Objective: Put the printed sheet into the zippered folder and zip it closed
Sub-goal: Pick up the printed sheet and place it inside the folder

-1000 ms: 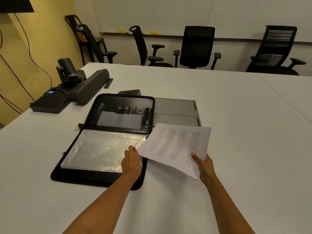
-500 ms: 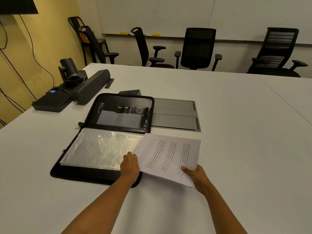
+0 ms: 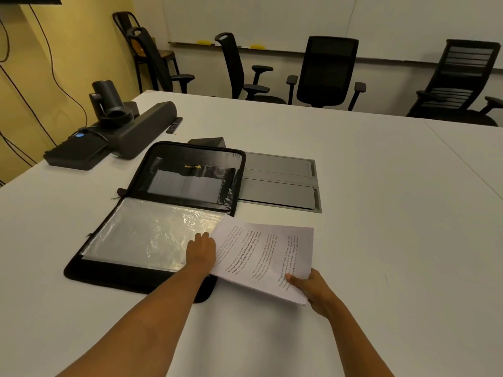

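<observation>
I am pinching the printed sheet (image 3: 265, 257) in my right hand (image 3: 313, 288), its left edge overlapping the open zippered folder (image 3: 147, 235). My flat left hand (image 3: 202, 248) is pressing the folder; insertion is requiring a leftward slide.

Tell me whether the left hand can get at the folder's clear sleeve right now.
Likely yes: the left hand rests on the sleeve near its right edge, the folder lies open, and the sheet in the right hand overlaps only that edge.
</observation>
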`<state>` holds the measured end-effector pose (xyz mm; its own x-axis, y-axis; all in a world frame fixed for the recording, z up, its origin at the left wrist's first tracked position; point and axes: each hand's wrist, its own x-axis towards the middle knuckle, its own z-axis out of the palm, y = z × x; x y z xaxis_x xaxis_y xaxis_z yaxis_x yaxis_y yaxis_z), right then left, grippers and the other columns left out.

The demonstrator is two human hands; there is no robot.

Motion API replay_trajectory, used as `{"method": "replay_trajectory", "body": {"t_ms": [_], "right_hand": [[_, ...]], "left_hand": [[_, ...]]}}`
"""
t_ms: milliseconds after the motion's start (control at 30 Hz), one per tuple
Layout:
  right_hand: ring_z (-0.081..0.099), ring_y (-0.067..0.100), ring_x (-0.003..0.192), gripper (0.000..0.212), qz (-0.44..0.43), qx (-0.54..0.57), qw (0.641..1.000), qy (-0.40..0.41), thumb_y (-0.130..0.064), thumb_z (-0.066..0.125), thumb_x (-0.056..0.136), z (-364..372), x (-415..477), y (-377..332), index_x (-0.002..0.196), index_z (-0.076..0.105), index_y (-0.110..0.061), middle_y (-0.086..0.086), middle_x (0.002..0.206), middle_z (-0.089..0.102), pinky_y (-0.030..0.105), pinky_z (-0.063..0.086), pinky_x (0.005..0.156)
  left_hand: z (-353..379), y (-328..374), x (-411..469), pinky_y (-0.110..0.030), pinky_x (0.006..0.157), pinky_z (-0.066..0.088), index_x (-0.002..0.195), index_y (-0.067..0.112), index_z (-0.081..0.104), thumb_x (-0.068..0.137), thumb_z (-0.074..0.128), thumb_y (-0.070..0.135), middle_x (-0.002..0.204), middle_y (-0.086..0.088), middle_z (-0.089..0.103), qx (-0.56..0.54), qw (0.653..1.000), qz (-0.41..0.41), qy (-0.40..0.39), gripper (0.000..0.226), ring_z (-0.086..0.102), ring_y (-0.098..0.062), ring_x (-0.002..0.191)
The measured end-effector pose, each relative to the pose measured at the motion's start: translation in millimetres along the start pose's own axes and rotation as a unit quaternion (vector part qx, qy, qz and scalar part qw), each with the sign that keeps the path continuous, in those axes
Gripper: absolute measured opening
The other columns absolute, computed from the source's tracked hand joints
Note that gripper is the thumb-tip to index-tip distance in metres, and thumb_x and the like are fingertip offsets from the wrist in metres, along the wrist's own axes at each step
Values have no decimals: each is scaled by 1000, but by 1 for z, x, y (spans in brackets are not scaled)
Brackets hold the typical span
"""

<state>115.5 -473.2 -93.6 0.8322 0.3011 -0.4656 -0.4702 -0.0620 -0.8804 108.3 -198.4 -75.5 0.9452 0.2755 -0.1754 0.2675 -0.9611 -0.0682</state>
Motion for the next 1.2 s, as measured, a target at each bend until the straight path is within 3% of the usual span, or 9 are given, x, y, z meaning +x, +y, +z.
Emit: {"method": "replay_trajectory", "body": {"t_ms": [300, 500, 767, 967, 1100, 1200], "right_hand": [[70, 20, 87, 30, 8, -32, 999, -37, -9, 67, 82, -16, 20, -6, 105, 56, -25, 4, 103, 68, 29, 60, 67], [70, 22, 89, 31, 14, -47, 997, -56, -11, 68, 82, -19, 30, -9, 107, 56, -25, 4, 105, 68, 30, 60, 70], [72, 20, 88, 30, 3, -9, 998, -69, -9, 68, 81, -8, 40, -11, 108, 60, -19, 4, 104, 71, 29, 59, 69], [70, 23, 93, 38, -12, 13, 999, -31, -7, 71, 79, 9, 47, -7, 113, 58, -17, 6, 110, 69, 33, 61, 72], [68, 20, 93, 39, -27, 17, 999, 34, -11, 73, 77, 7, 45, -6, 111, 56, -19, 7, 113, 67, 26, 60, 65], [66, 27, 100, 51, -31, 10, 997, 67, -13, 71, 80, 4, 43, -3, 125, 49, -10, 12, 121, 63, 39, 58, 80]], "left_hand": [[-4, 4, 42, -37, 112, 28, 143, 10, 29, 95, 47, 16, 151, -7, 30, -21, 1000, 3, -22, 51, 34, -23, 135], [4, 8, 57, -40, 121, 13, 150, 8, 3, 98, 41, 18, 161, -8, 2, -75, 996, 19, -45, 66, 7, -26, 148], [12, 14, 58, -41, 120, -3, 150, 8, -1, 99, 37, 11, 161, -7, -3, -106, 991, 57, -54, 63, -4, -22, 149], [10, 11, 47, -35, 120, -1, 150, 11, 3, 97, 37, 0, 161, -5, -3, -165, 985, 56, -7, 65, -3, -20, 149], [17, 3, 23, -35, 122, 8, 151, 13, 3, 98, 39, 7, 161, -6, 1, -164, 985, 28, 38, 64, 5, -21, 149], [26, -3, -1, -35, 123, 6, 150, 14, -1, 99, 39, 12, 161, -6, -1, -171, 984, -9, 41, 65, 1, -21, 149]]}}
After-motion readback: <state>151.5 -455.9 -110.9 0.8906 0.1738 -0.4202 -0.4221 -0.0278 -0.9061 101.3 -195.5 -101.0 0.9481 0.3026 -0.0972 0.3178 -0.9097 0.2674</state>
